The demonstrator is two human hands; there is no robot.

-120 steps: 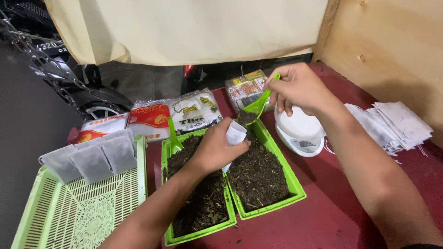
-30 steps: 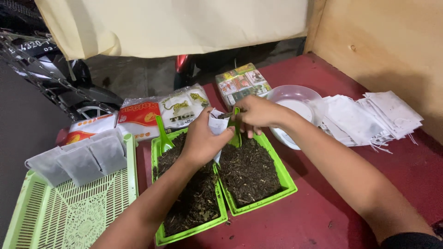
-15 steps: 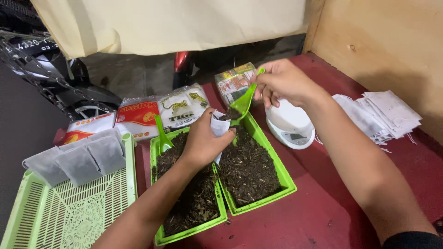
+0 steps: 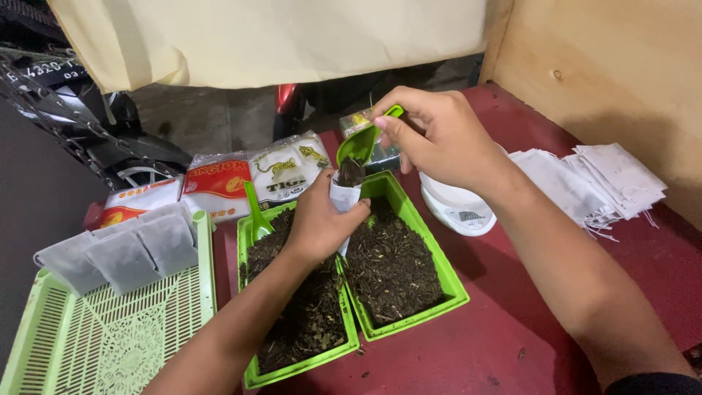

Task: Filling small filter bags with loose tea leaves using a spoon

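Note:
My left hand grips a small white filter bag upright over the two green trays of dark dried leaves. My right hand holds a green plastic scoop by its handle, tilted steeply down, with leaves sliding from its tip into the bag's open mouth. The right tray lies under both hands. The left tray holds a second green scoop stuck in the leaves.
A white kitchen scale stands right of the trays on the red table. A pile of empty white bags lies at the right. A green slatted basket with filled bags sits at the left. Packets lie behind.
My right hand scooped leaves from the right tray, lifted the scoop, then tipped it into the bag. My left hand kept hold of the bag and raised it slightly.

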